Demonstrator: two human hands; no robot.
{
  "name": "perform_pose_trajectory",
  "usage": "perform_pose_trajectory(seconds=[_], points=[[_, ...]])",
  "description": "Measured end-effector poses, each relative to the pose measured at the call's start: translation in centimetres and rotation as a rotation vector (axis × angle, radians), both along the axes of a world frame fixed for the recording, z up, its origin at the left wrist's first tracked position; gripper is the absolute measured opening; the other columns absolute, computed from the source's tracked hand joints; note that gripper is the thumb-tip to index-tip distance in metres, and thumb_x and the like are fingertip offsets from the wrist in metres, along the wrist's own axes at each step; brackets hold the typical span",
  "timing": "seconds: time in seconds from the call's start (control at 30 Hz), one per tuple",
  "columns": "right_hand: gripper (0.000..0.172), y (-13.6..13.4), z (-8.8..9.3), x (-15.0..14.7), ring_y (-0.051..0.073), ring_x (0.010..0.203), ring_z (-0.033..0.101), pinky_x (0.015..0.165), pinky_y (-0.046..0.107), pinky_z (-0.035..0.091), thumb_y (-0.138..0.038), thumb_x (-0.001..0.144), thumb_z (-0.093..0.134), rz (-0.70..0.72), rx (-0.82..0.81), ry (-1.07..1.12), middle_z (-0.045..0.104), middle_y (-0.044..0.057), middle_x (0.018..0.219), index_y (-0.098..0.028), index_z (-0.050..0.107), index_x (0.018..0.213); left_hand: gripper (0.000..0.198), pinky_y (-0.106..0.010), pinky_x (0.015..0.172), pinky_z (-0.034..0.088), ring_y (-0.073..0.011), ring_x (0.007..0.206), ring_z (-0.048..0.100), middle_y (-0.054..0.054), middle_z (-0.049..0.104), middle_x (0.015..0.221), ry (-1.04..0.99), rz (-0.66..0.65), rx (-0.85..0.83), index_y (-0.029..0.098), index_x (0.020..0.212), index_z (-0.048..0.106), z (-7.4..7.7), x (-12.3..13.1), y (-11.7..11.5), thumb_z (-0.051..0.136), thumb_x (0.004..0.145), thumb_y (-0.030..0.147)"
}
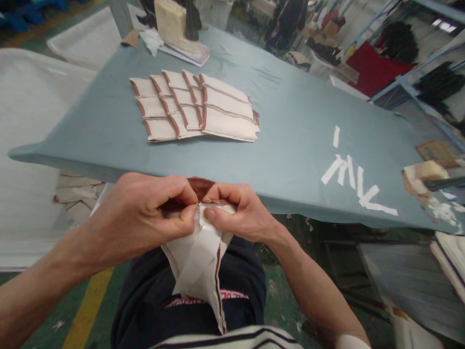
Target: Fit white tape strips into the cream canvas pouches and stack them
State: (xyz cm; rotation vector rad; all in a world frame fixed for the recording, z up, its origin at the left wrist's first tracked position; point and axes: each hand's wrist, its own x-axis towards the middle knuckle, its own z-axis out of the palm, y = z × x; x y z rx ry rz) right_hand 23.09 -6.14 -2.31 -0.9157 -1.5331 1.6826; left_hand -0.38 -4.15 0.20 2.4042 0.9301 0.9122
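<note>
At the far left stood a white bin (29,126), and next to it, below the table's edge, lay a bundle of cream pieces (78,194). Further right, the left grip (147,208) pinched the upper edge of a cream fabric piece (198,264) between thumb and forefinger. On the blue-green surface (290,160) behind, a pale yellow block (170,24) stood near the back, and overlapping cream panels (228,109) with brown edging lay nearer the front. The fabric piece hung below both grips, its top edge held between them just in front of the surface, its brown-trimmed side tapering to a point over dark clothing (243,271). Red and white lettering (234,294) ran across that clothing, partly covered by the piece and too blurred to read. The right grip (245,211) pinched the same top edge close beside the left, its thumb pressed on a white strip there. To its right, loose white strips (359,182) were scattered on the surface, and at the far right sat a yellowish lump (430,172).
</note>
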Motion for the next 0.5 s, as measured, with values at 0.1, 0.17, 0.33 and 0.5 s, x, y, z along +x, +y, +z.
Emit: perform_pose_trajectory(seconds=[0.1, 0.17, 0.33, 0.5], points=[[0.03, 0.0, -0.2, 0.1, 0.009, 0.06, 0.038, 0.055, 0.022, 0.035, -0.039, 0.093, 0.087, -0.005, 0.019, 0.019, 0.05, -0.008, 0.072, -0.023, 0.062, 0.087, 0.031, -0.013, 0.055, 0.037, -0.0032, 0.052, 0.058, 0.01, 0.071, 0.064, -0.039, -0.032, -0.023, 0.021, 0.079, 0.076, -0.7, -0.3, -0.1, 0.054, 0.101, 0.022], [0.028, -0.1, -0.1, 0.1, 0.009, 0.06, 0.037, 0.055, 0.022, 0.035, -0.036, 0.092, 0.086, -0.018, 0.041, 0.012, 0.049, -0.009, 0.072, -0.022, 0.062, 0.086, 0.028, -0.015, 0.058, 0.038, -0.0037, 0.056, 0.061, 0.011, 0.074, 0.069, -0.031, -0.05, -0.008, 0.022, 0.088, 0.079, -1.0, -0.5, 0.0, 0.057, 0.106, 0.024], [0.02, -0.1, 0.2, -0.1, 0.009, 0.06, 0.038, 0.056, 0.022, 0.037, -0.03, 0.09, 0.083, -0.035, 0.048, -0.003, 0.05, -0.009, 0.071, -0.022, 0.064, 0.087, 0.038, -0.021, 0.057, 0.036, -0.0067, 0.057, 0.066, 0.007, 0.076, 0.07, 0.096, -0.13, 0.035, 0.022, 0.092, 0.08, -0.6, -1.0, 0.7, 0.05, 0.114, 0.026], [0.019, -0.1, 0.3, -0.2, 0.009, 0.059, 0.037, 0.055, 0.022, 0.035, -0.03, 0.09, 0.078, -0.027, 0.041, -0.023, 0.048, -0.009, 0.07, -0.023, 0.061, 0.085, 0.037, -0.026, 0.056, 0.037, -0.0122, 0.054, 0.065, 0.005, 0.075, 0.066, 0.198, -0.135, -0.02, 0.026, 0.084, 0.08, 0.1, -0.9, 1.0, 0.052, 0.108, 0.031]])
